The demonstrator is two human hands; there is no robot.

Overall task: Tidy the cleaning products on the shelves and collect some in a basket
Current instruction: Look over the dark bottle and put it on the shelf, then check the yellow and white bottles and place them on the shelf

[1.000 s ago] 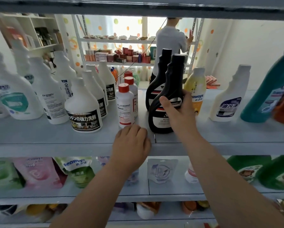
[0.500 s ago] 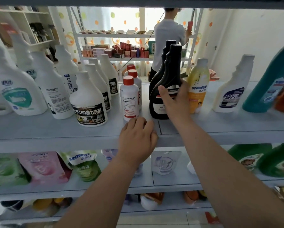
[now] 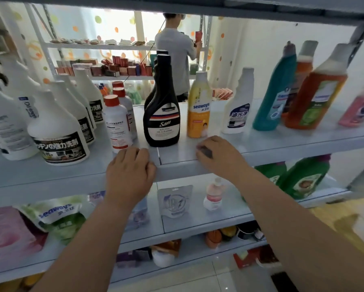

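Now our right hand [image 3: 217,154] has let go of the black bottle [image 3: 162,121]. A moment ago it was wrapped round that bottle. Now it rests on the front of the shelf [image 3: 282,142] with its fingers bent a little, and it holds nothing, though it looks blurry. Our left hand [image 3: 130,171] rests on the shelf edge too, just in front of the small white bottle with the red cap [image 3: 118,125], and it holds nothing. The black bottle stands up straight by itself near the front, between the red-cap bottle and the yellow bottle [image 3: 199,108], with a second black bottle [image 3: 162,52] right behind it. We think it is in its place now, so we can choose the next one to fix or take. We see no basket. The shelf is pale and smooth. Big white bottles [image 3: 58,135] stand on the left, and a blue-green bottle [image 3: 274,95] and an orange bottle [image 3: 316,95] on the right. Soft bags [image 3: 56,216] lie on the shelf below. Far behind, a person [image 3: 174,60] stands at another rack.
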